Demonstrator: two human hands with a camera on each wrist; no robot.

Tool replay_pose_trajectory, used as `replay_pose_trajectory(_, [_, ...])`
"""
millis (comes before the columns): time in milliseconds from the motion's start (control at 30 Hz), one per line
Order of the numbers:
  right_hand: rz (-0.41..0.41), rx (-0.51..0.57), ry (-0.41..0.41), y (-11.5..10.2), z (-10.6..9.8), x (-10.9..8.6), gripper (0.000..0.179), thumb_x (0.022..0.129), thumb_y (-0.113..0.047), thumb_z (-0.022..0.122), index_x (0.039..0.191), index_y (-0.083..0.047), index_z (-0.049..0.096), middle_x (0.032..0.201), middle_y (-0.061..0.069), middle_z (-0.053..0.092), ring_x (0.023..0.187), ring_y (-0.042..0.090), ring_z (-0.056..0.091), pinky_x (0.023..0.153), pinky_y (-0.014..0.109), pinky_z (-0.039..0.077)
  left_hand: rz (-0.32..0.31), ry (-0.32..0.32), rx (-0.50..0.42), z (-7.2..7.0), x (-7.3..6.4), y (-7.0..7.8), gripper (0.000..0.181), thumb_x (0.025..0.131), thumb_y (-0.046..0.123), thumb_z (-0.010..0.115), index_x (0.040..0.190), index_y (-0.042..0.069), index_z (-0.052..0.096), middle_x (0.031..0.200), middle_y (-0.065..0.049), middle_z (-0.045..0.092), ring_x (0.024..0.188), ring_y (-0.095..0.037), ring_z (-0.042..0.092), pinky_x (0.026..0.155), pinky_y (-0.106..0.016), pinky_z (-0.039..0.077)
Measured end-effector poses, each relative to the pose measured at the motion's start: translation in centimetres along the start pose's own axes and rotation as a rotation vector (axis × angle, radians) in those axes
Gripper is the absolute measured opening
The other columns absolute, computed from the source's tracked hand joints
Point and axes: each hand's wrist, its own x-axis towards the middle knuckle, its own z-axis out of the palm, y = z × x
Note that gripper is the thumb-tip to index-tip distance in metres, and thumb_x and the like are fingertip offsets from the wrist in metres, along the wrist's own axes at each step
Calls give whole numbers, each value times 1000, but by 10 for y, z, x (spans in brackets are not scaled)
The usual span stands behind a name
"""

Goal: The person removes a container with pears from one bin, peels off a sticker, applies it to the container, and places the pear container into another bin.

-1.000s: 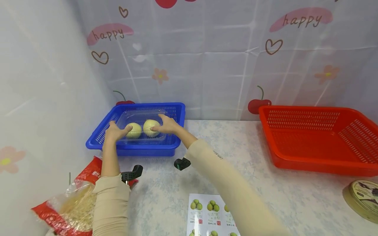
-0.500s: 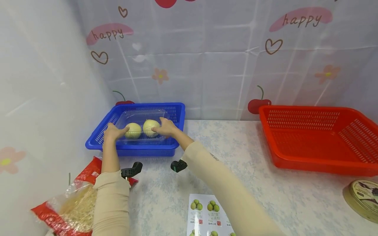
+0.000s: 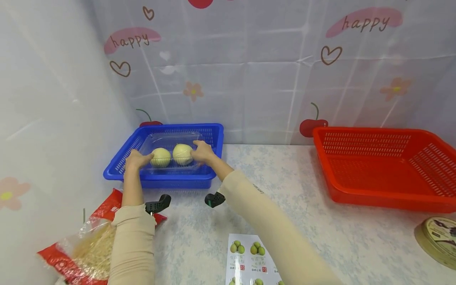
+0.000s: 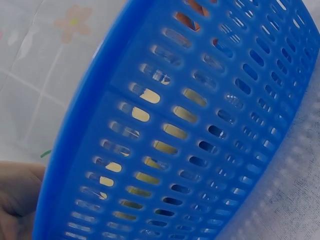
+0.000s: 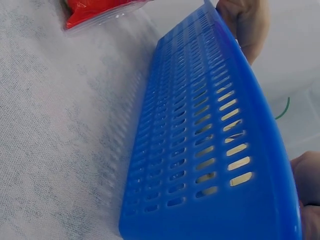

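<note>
Sitting between both hands, clear box (image 3: 170, 143)

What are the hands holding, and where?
Both grip the clear box of fruit in the blue basket: left hand at its left end, right hand at its right.

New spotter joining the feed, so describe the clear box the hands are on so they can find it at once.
Find the blue basket at the table's back left, against the patterned wall. Inside it sits the clear plastic box, with the left hand and right hand at its ends. It alone is see-through, showing two pale yellow-green round fruits.
</note>
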Motion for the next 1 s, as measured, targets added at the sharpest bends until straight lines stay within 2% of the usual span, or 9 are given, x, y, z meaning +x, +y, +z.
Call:
replay_pose_trajectory(100, [-1, 1, 40, 1, 0, 0, 50, 96, -10, 48, 144, -7, 37, 146, 14, 39, 46, 16, 52, 71, 41, 56, 31, 27, 0, 1, 1, 0, 77, 95, 35, 48, 140, -17, 16, 141, -39, 26, 130, -54, 25, 104, -67, 19])
replay_pose_trajectory(200, [-4, 7, 63, 2, 1, -1, 50, 96, -12, 49, 144, -7, 37, 142, 16, 44, 47, 19, 55, 70, 41, 56, 50, 70, -31, 2, 1, -1, 74, 94, 33, 50, 141, -16, 19, 143, -37, 26, 132, -53, 22, 105, -68, 13])
replay_pose_trajectory(333, [-31, -27, 93, 2, 2, -6, 52, 96, -15, 50, 144, -4, 35, 141, 16, 46, 78, 31, 67, 80, 39, 54, 63, 157, -97, 4, 0, -1, 72, 93, 30, 53, 142, -13, 21, 144, -34, 26, 134, -52, 19, 106, -68, 6])
replay_pose_trajectory(367, [-40, -40, 102, 1, 2, -7, 52, 96, -16, 51, 144, -2, 35, 141, 15, 45, 91, 32, 66, 84, 37, 53, 66, 180, -111, 5, -1, -1, 72, 93, 30, 53, 142, -12, 23, 144, -34, 27, 134, -52, 19, 106, -68, 4])
replay_pose_trajectory(400, [-47, -43, 103, 1, 2, -8, 53, 96, -16, 51, 144, -2, 34, 143, 15, 44, 93, 33, 64, 85, 37, 52, 73, 202, -123, 5, -2, -1, 71, 92, 30, 54, 142, -12, 24, 144, -33, 28, 134, -51, 20, 106, -67, 4])
replay_pose_trajectory(500, [-75, -64, 122, 0, 1, -10, 54, 95, -17, 51, 143, 1, 34, 145, 14, 40, 73, 22, 60, 76, 30, 52, 100, 261, -162, 4, -3, 0, 70, 91, 30, 56, 141, -10, 27, 144, -32, 30, 133, -51, 22, 107, -65, 5])
replay_pose_trajectory(633, [-118, -70, 137, -2, -3, -12, 54, 94, -16, 51, 142, 3, 35, 145, 15, 40, 42, 8, 31, 50, 21, 41, 137, 322, -205, 2, -5, 2, 68, 90, 29, 56, 141, -8, 31, 144, -30, 33, 131, -50, 26, 106, -61, 13])
replay_pose_trajectory(800, [-142, -63, 146, -9, -10, -17, 54, 95, -18, 52, 142, 2, 35, 145, 15, 41, 37, 5, 28, 40, 18, 34, 157, 373, -265, -1, -11, 5, 67, 90, 30, 58, 141, -6, 33, 144, -27, 34, 132, -47, 26, 107, -56, 14])
replay_pose_trajectory(1000, [-188, -79, 182, -15, -18, -24, 54, 93, -19, 53, 141, 2, 38, 143, 14, 43, 44, 7, 30, 49, 19, 37, 169, 415, -308, -8, -20, 10, 68, 89, 32, 60, 141, -4, 36, 144, -25, 37, 132, -45, 28, 108, -54, 17])
